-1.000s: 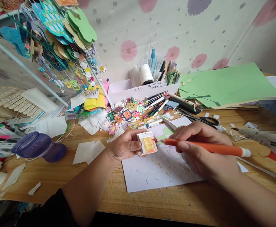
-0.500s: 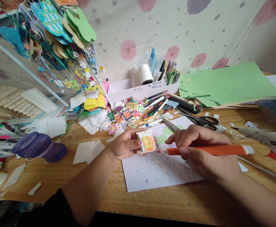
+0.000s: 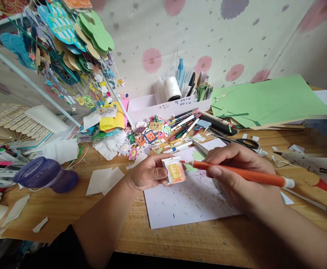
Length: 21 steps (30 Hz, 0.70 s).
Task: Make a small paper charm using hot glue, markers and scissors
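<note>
Between the thumb and fingers of my left hand (image 3: 149,172) is a small white paper square (image 3: 175,171), with a yellow block in its middle and orange colouring along the right and lower sides. My right hand (image 3: 236,172) grips an orange marker (image 3: 244,175) like a pen. The marker's tip meets the square's upper right edge, though whether it touches cannot be told. Beneath both hands lies a white sheet (image 3: 166,209) flecked with colour marks. Scissors (image 3: 243,144) rest behind my right hand, partly covered by it.
Colourful small paper pieces (image 3: 149,136) and several pens (image 3: 185,123) are heaped behind my hands. A purple jar (image 3: 45,173) stands at left, below a rack of hanging paper crafts (image 3: 93,30). Green card (image 3: 267,99) lies back right, a glue gun (image 3: 306,160) in front of it.
My right hand has brought the marker's tip left and up to the edge of the paper square. The marker now slants more. My left hand has barely moved.
</note>
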{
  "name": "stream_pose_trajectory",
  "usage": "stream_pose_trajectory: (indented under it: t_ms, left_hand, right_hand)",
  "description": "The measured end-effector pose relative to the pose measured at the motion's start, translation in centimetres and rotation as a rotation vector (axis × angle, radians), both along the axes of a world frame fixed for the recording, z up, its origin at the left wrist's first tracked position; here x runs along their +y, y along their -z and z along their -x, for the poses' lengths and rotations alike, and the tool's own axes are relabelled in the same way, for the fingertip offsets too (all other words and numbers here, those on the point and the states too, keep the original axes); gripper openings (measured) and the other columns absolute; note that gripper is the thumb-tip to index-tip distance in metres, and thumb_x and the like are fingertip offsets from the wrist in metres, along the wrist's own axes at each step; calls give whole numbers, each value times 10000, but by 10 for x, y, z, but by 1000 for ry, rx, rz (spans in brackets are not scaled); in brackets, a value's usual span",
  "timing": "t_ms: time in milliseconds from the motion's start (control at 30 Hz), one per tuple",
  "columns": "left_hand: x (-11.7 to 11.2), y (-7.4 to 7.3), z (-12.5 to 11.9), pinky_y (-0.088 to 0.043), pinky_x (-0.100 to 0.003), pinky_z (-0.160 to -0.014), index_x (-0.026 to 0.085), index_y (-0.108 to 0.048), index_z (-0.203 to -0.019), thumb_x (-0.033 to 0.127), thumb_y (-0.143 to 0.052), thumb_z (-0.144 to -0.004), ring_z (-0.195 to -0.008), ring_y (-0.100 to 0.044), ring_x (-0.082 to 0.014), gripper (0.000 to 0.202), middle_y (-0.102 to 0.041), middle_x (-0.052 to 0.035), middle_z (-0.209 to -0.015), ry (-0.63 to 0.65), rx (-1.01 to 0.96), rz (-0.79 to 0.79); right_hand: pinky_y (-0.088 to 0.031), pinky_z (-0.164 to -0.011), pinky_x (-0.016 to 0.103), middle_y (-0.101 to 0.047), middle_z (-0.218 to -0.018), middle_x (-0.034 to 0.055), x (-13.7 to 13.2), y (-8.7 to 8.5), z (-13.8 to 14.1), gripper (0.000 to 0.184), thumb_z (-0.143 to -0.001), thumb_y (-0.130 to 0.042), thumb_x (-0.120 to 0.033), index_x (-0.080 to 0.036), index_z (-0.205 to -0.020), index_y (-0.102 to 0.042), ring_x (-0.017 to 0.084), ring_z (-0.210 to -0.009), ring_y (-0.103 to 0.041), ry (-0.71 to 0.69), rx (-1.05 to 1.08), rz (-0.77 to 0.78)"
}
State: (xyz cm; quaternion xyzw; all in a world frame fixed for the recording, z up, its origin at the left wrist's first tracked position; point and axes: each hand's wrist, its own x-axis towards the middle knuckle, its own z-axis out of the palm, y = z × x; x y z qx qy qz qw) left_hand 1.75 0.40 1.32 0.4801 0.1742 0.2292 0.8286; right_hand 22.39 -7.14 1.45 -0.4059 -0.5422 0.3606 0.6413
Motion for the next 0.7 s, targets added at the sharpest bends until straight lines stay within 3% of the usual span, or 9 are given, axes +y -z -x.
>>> stream_pose_trajectory:
  t_ms: [167,333,467,600,700]
  left_hand:
    - [-1,1,0,-323,-215,-498,147,-666,-973,419,-789,-614,-569,-436,-85,468,-597,-71,-765,-17,45,-33]
    - [0,3,0,-312,-209,-492,147,-664,-975,411,-782,-625,-577,-447,-89,454,-608,-76,-778,-3,32,-53]
    - [1,4,1,-314,-210,-492,148,-664,-980,407,-752,-670,-578,-458,-89,413,-636,-94,-819,30,24,-90]
    - [2,3,0,-315,-206,-483,150,-666,-965,418,-754,-666,-568,-453,-86,412,-613,-63,-762,35,37,-103]
    - [2,3,0,-312,-198,-477,138,-662,-972,422,-743,-680,-570,-453,-80,415,-613,-74,-786,60,19,-117]
  right_hand:
    - [-460,-598,324,-624,-651,5,0,0,0,115,-763,-709,-257,-249,-694,-616,196,-680,-599,-126,22,-9]
    - [-436,-560,304,-615,-669,2,-1,-1,1,115,-743,-727,-295,-247,-716,-626,168,-617,-562,1,5,16]
    - [-443,-580,315,-625,-683,16,-1,0,0,117,-765,-707,-280,-249,-700,-614,193,-678,-586,-68,-14,16]
    - [-438,-581,315,-613,-664,9,0,-2,-1,109,-760,-711,-275,-250,-716,-615,178,-640,-572,-6,-54,3]
    - [-446,-590,314,-619,-644,7,-1,-3,-2,114,-773,-696,-260,-253,-700,-608,192,-676,-600,-62,-86,-9]
